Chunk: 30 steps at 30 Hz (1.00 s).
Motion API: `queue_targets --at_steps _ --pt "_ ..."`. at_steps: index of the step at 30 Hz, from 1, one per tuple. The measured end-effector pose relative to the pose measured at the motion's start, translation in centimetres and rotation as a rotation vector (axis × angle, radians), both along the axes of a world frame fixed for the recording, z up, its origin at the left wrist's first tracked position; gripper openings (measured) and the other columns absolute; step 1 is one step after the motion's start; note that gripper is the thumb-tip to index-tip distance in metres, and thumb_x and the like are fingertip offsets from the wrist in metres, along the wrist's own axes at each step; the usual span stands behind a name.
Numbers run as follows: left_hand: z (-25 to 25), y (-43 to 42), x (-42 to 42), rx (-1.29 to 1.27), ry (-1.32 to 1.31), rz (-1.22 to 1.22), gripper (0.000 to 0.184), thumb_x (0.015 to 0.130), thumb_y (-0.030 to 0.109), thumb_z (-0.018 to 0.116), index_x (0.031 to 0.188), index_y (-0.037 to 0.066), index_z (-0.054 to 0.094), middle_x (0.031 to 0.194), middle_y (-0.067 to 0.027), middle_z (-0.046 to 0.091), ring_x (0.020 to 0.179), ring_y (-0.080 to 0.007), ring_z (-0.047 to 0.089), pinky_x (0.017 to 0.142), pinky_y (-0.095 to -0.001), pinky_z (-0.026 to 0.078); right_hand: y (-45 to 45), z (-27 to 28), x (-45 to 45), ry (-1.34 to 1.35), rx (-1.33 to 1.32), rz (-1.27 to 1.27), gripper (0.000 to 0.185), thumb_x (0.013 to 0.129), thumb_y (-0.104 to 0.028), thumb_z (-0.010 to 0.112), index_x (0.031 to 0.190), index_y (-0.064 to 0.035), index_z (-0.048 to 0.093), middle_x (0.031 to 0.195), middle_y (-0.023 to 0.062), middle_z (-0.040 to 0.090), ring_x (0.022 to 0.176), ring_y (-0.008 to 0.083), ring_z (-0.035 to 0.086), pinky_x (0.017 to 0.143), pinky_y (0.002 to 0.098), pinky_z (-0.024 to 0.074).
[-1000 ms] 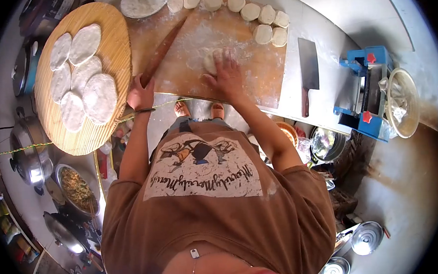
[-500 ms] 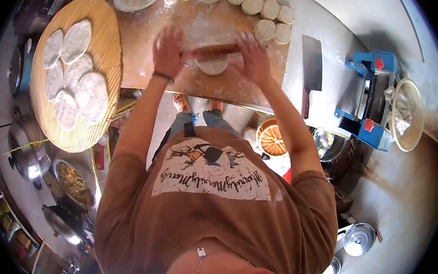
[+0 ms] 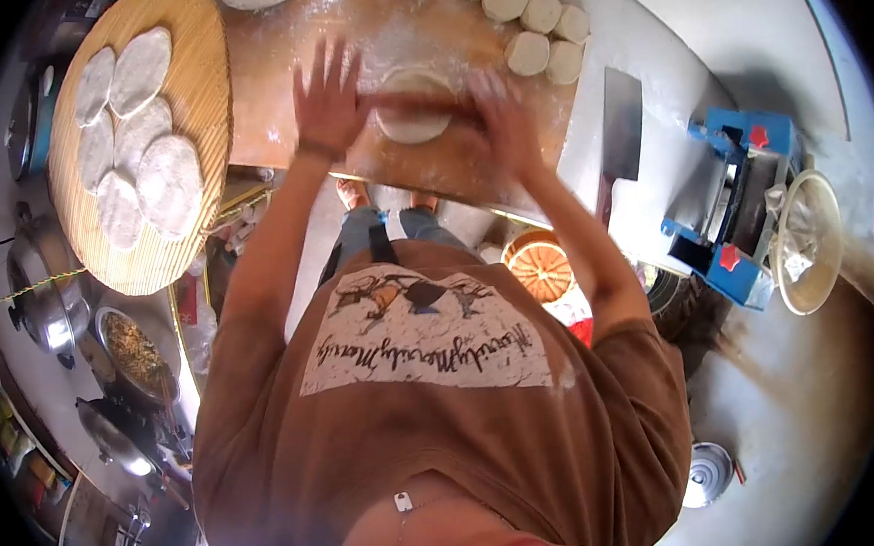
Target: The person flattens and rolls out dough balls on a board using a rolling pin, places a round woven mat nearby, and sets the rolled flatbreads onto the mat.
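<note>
A rolling pin (image 3: 417,104), blurred by motion, lies across a flattened round of dough (image 3: 414,126) on the floured wooden board (image 3: 277,103). My left hand (image 3: 329,101) is flat over the pin's left end, its fingers spread and pointing away from me. At the pin's right end, my right hand (image 3: 501,119) rests with stretched fingers, somewhat smeared. Several small dough pieces (image 3: 528,53) line the board's far edge and far right corner.
A round woven tray (image 3: 212,117) with several flat dough rounds is at the left. Right of the board lie a cleaver (image 3: 622,127), a blue-framed machine (image 3: 733,205) and a basket (image 3: 828,249). A pan of food (image 3: 134,354) stands lower left.
My left hand has gone from gripping the pin's left end to lying spread on it. The pin has turned crosswise over the dough, which is now wider. My right hand has moved to the pin's right end.
</note>
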<state>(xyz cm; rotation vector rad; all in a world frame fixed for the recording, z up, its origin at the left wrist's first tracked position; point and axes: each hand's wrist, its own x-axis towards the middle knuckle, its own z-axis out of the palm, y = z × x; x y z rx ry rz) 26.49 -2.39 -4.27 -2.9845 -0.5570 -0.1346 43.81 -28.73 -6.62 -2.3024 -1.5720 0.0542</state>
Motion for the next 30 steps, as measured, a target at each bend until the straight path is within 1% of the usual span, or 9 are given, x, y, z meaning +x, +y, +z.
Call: queue_targets --at_steps 2,5,7,12,20,22,24,26,30 --pt "-0.2 -3.7 -5.2 -0.25 -0.063 -0.044 0.072 0.097 0.059 0.048 0.154 0.016 0.042 0.166 -0.009 0.027 0.154 -0.0318 0.02 0.119 -0.0609 0.017 -4.6 1.9 -4.3 0.1 -0.084 0.068 0.078 0.091 -0.048 0.065 0.15 -0.0038 0.04 0.154 0.0161 0.044 0.146 0.0342 0.037 0.119 0.0549 0.0243" --pt "-4.9 -1.1 -3.2 -0.252 -0.258 0.018 0.072 0.097 0.059 0.049 0.154 0.016 0.041 0.166 -0.0085 0.026 0.154 -0.0322 0.02 0.119 -0.0616 0.018 -2.2 3.5 -4.0 0.003 0.026 0.023 0.077 0.087 -0.05 0.069 0.144 -0.0039 0.046 0.145 0.017 0.051 0.139 0.0362 0.044 0.116 0.0542 0.0286" --pt "-2.9 2.2 2.4 -0.132 -0.2 0.09 0.074 0.095 0.056 0.053 0.155 0.015 0.039 0.167 -0.0082 0.025 0.154 -0.032 0.021 0.118 -0.0618 0.022 3.1 2.8 -0.3 -0.052 0.001 -0.141 0.073 0.09 -0.051 0.066 0.143 -0.0035 0.048 0.138 0.0175 0.055 0.134 0.0377 0.047 0.116 0.0539 0.0301" --pt "-1.2 -1.9 -4.2 -0.137 -0.073 -0.07 0.073 0.095 0.054 0.055 0.155 0.014 0.039 0.167 -0.0092 0.025 0.155 -0.0309 0.019 0.115 -0.062 0.026 -2.9 2.3 -4.1 0.048 -0.133 0.05 0.089 0.089 -0.056 0.065 0.155 -0.0067 0.032 0.159 0.0219 0.034 0.148 0.0378 0.031 0.119 0.0568 0.0225" --pt "0.1 2.2 2.5 -0.123 -0.095 0.049 0.071 0.096 0.047 0.055 0.156 0.013 0.037 0.166 -0.0085 0.026 0.155 -0.0305 0.018 0.118 -0.0578 0.025 3.9 1.6 0.0 -0.077 0.065 -0.143 0.074 0.093 -0.053 0.061 0.147 -0.0044 0.045 0.157 0.017 0.04 0.147 0.0323 0.035 0.12 0.0558 0.0214" --pt "-1.5 0.1 -2.8 -0.12 -0.166 -0.1 0.074 0.096 0.055 0.051 0.156 0.014 0.036 0.167 -0.0066 0.026 0.156 -0.0292 0.016 0.12 -0.059 0.02 -0.8 0.7 -2.9 0.028 -0.045 0.007 0.084 0.088 -0.055 0.065 0.151 -0.0054 0.041 0.159 0.0172 0.038 0.149 0.0344 0.031 0.121 0.0555 0.0206" --pt "-2.1 -2.6 -8.1 -0.147 0.111 -0.024 0.08 0.094 0.057 0.054 0.158 0.014 0.032 0.166 -0.0087 0.027 0.154 -0.0328 0.02 0.119 -0.0593 0.019 -4.2 2.2 -6.2 0.14 -0.118 0.182 0.086 0.086 -0.056 0.065 0.151 -0.0055 0.041 0.159 0.0162 0.037 0.15 0.0329 0.031 0.121 0.0552 0.0201" --pt "-5.0 -0.7 -6.4 -0.278 -0.269 0.012 0.081 0.094 0.059 0.054 0.158 0.014 0.031 0.166 -0.0102 0.026 0.154 -0.0336 0.021 0.119 -0.0597 0.019 -1.3 2.8 -4.7 -0.08 -0.05 0.163 0.084 0.087 -0.056 0.064 0.15 -0.0056 0.042 0.158 0.0151 0.039 0.15 0.0326 0.031 0.121 0.055 0.0209" --pt "-2.1 4.3 1.2 -0.099 -0.164 0.147 0.079 0.097 0.061 0.047 0.158 0.012 0.03 0.166 -0.0102 0.026 0.154 -0.0313 0.02 0.118 -0.0634 0.019 5.2 0.6 1.3 -0.043 -0.021 -0.017 0.084 0.086 -0.052 0.066 0.151 -0.0048 0.04 0.159 0.0161 0.037 0.148 0.0343 0.033 0.121 0.0559 0.022"
